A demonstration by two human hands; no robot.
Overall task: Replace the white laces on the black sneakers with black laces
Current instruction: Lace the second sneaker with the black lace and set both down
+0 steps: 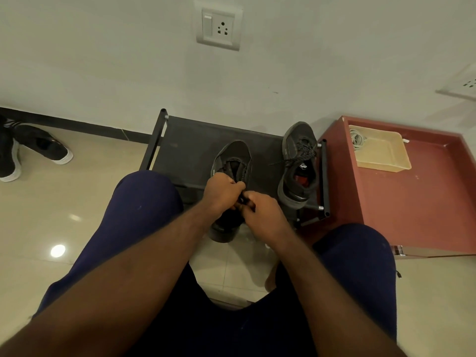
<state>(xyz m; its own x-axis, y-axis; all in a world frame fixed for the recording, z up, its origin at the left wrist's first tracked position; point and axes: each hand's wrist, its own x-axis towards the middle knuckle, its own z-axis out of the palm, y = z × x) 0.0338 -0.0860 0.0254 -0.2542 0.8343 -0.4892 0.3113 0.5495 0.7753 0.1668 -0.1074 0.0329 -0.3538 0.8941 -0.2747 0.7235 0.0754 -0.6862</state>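
Sneaker nearest the person (pixel 233 155), black, lies on a black shoe rack (pixel 190 140) between two knees in dark blue shorts, its heel hanging over the rack's front edge and its toe pointing to the wall. Both hands meet over its opening. The left hand (pixel 222 191) and the right hand (pixel 262 215) have their fingers curled, and between them they pinch a black lace (pixel 242 200); how the fingertips lie on it is hidden. Just to the right stands the second black sneaker (pixel 298 163), already laced in black with loose ends. Beside the rack, a low red table (pixel 425 197) carries a beige tray (pixel 386 155) holding a pale coil. Farther left, two black shoes with white soles (pixel 38 148) lie on the floor. A wall socket (pixel 219 28) sits above.
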